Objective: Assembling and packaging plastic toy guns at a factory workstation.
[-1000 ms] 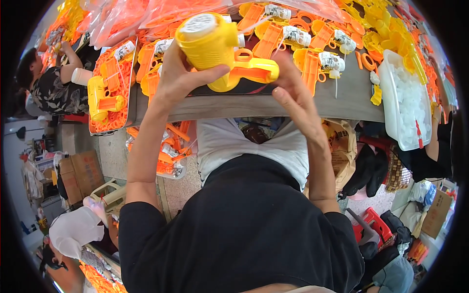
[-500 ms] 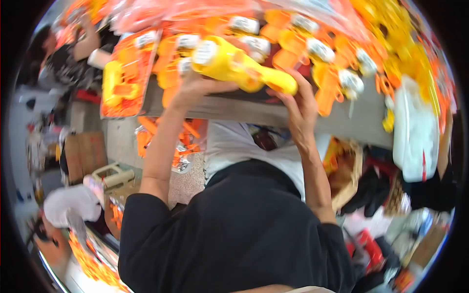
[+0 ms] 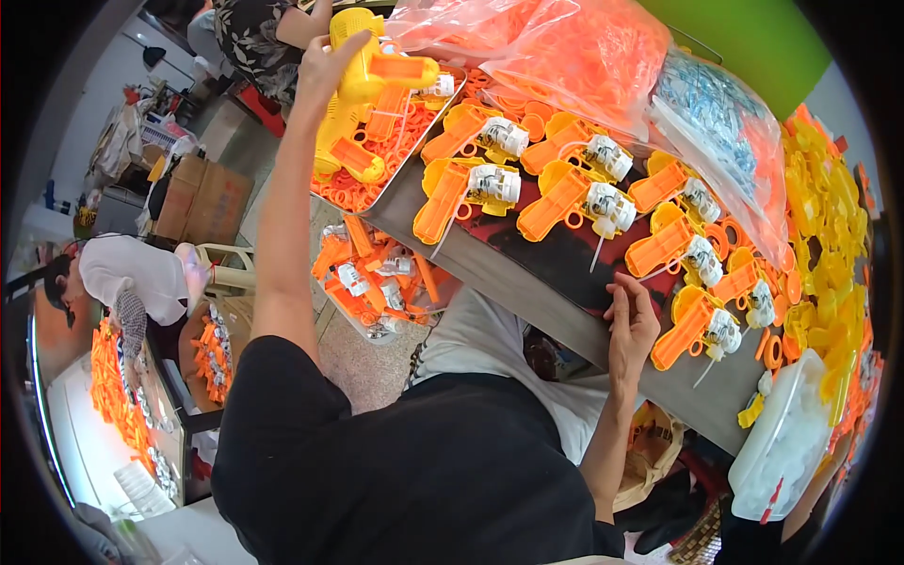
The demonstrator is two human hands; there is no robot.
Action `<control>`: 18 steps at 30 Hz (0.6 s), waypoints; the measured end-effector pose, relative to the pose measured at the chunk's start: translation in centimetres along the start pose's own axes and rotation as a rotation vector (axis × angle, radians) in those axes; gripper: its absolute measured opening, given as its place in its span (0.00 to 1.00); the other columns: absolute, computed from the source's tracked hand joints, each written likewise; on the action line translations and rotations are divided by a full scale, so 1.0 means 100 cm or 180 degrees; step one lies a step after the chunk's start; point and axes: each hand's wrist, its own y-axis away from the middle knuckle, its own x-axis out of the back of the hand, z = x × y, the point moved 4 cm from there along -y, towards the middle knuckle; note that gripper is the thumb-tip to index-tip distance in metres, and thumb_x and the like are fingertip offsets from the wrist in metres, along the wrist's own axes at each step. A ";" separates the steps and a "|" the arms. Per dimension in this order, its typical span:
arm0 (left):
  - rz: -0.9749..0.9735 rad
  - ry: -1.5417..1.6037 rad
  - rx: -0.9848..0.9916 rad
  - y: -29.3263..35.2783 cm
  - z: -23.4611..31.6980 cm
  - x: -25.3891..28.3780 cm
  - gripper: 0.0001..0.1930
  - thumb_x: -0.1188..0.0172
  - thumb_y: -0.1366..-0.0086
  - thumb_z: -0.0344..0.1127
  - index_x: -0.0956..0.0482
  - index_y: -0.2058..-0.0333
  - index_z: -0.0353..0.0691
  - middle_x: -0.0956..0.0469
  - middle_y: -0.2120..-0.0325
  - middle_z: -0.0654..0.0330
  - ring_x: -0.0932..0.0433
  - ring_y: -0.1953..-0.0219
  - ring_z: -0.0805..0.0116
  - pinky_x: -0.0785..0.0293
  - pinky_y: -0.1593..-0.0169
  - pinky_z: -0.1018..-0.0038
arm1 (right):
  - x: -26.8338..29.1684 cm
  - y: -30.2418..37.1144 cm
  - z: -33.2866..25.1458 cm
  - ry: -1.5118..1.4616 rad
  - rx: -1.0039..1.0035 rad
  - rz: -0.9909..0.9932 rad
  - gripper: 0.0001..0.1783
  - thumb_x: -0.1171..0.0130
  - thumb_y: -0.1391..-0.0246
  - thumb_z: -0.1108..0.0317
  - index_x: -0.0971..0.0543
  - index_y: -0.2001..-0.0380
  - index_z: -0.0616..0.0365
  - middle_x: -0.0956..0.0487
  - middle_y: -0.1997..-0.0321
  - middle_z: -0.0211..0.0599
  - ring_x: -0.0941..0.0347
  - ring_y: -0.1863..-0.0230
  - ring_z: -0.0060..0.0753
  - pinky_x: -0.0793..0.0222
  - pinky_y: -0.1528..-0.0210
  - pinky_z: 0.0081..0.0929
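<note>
At the upper left, my left hand (image 3: 325, 71) is closed around a yellow toy gun (image 3: 358, 80) with an orange handle. It is held over a tray (image 3: 421, 151) of small orange parts, where another yellow toy gun (image 3: 344, 155) lies. My right hand (image 3: 633, 330) hovers by the table's near edge with its fingers apart and nothing in them. Close to it are several half-built toy guns (image 3: 589, 202), each a yellow shell with an orange handle and a white mechanism, laid in rows on the dark tabletop (image 3: 508, 268).
Behind the rows lie a clear bag of orange parts (image 3: 584, 56) and a bag of bluish parts (image 3: 720, 108). Yellow shells (image 3: 824, 217) are heaped at the right, beside a white tub (image 3: 786, 433). Below the table's left end stands a bin of orange pieces (image 3: 377, 282). Other people work at the left.
My left hand has carried the yellow toy gun left, over the tray. My right hand has let go of it and come down toward the table's near edge. The view has turned.
</note>
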 end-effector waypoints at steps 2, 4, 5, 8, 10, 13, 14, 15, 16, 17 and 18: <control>-0.0369 -0.1247 0.0230 -0.047 -0.022 0.012 0.37 0.29 0.48 0.61 0.21 0.59 0.26 0.17 0.70 0.53 0.16 0.70 0.68 0.19 0.69 0.74 | -0.001 -0.001 -0.001 0.0079 0.0050 -0.0063 0.13 0.46 0.32 0.69 0.22 0.49 0.62 0.19 0.61 0.30 0.34 0.73 0.11 0.41 0.73 0.11; -0.0940 -0.1028 0.0406 -0.076 -0.045 -0.009 0.37 0.33 0.48 0.67 0.18 0.66 0.28 0.17 0.73 0.54 0.16 0.73 0.67 0.20 0.71 0.73 | 0.001 -0.001 0.001 0.0088 0.0007 -0.0041 0.13 0.46 0.32 0.69 0.21 0.49 0.62 0.19 0.61 0.30 0.34 0.73 0.11 0.41 0.73 0.11; -0.1017 -0.1196 0.0573 -0.087 -0.058 -0.023 0.39 0.35 0.47 0.69 0.18 0.64 0.27 0.17 0.72 0.54 0.16 0.73 0.67 0.19 0.71 0.72 | 0.002 -0.001 0.002 0.0082 -0.0022 -0.0023 0.13 0.46 0.32 0.69 0.21 0.49 0.61 0.19 0.61 0.30 0.34 0.73 0.11 0.41 0.73 0.11; -0.1064 -0.1466 0.0808 -0.119 -0.094 -0.051 0.43 0.38 0.46 0.71 0.19 0.62 0.25 0.17 0.70 0.53 0.16 0.73 0.65 0.19 0.71 0.69 | 0.002 0.001 0.003 0.0092 -0.0044 -0.0013 0.12 0.46 0.32 0.70 0.21 0.49 0.61 0.19 0.61 0.30 0.33 0.72 0.11 0.41 0.73 0.11; -0.1117 -0.1533 0.0876 -0.121 -0.104 -0.065 0.44 0.40 0.45 0.72 0.19 0.61 0.24 0.17 0.70 0.53 0.16 0.72 0.63 0.19 0.70 0.68 | 0.002 0.002 0.001 0.0084 -0.0087 0.0031 0.12 0.46 0.33 0.72 0.21 0.50 0.63 0.19 0.62 0.31 0.33 0.72 0.12 0.38 0.71 0.12; -0.1136 -0.2060 0.1136 -0.142 -0.119 -0.008 0.38 0.42 0.37 0.65 0.21 0.59 0.24 0.18 0.66 0.52 0.18 0.67 0.66 0.19 0.64 0.67 | -0.005 0.001 -0.005 -0.0052 -0.0058 -0.0069 0.11 0.46 0.33 0.74 0.21 0.51 0.65 0.19 0.64 0.32 0.33 0.72 0.13 0.36 0.69 0.13; -0.1243 -0.2016 0.1138 -0.128 -0.115 -0.027 0.38 0.42 0.37 0.65 0.21 0.59 0.24 0.18 0.66 0.52 0.18 0.67 0.66 0.19 0.64 0.67 | -0.001 0.002 -0.002 0.0003 -0.0111 0.0013 0.11 0.46 0.33 0.74 0.21 0.51 0.65 0.19 0.64 0.32 0.33 0.72 0.13 0.36 0.69 0.13; -0.1196 -0.1950 0.0781 -0.114 -0.107 -0.038 0.35 0.43 0.36 0.64 0.21 0.57 0.27 0.18 0.63 0.53 0.18 0.65 0.66 0.20 0.62 0.68 | 0.003 0.002 0.003 0.0066 -0.0162 0.0074 0.11 0.46 0.33 0.74 0.21 0.51 0.65 0.19 0.64 0.32 0.33 0.72 0.13 0.36 0.69 0.13; -0.1055 -0.1918 0.0418 -0.102 -0.088 -0.033 0.33 0.44 0.34 0.62 0.21 0.54 0.30 0.18 0.61 0.53 0.18 0.62 0.65 0.20 0.60 0.68 | 0.006 0.003 0.005 0.0132 -0.0124 0.0064 0.11 0.46 0.33 0.72 0.21 0.50 0.63 0.19 0.62 0.31 0.33 0.72 0.12 0.38 0.71 0.12; -0.0739 -0.2001 -0.0487 -0.095 -0.081 -0.011 0.31 0.43 0.36 0.59 0.18 0.58 0.30 0.17 0.64 0.43 0.16 0.59 0.51 0.23 0.56 0.60 | 0.004 0.002 0.005 0.0161 -0.0064 -0.0001 0.12 0.46 0.32 0.70 0.21 0.49 0.60 0.19 0.61 0.30 0.33 0.72 0.11 0.41 0.73 0.10; -0.0685 -0.2044 -0.0472 -0.090 -0.083 0.013 0.31 0.43 0.36 0.59 0.18 0.58 0.30 0.17 0.64 0.43 0.16 0.59 0.51 0.23 0.56 0.60 | 0.001 0.000 0.005 0.0128 -0.0042 -0.0059 0.12 0.46 0.32 0.70 0.21 0.49 0.60 0.19 0.61 0.30 0.33 0.72 0.11 0.41 0.73 0.10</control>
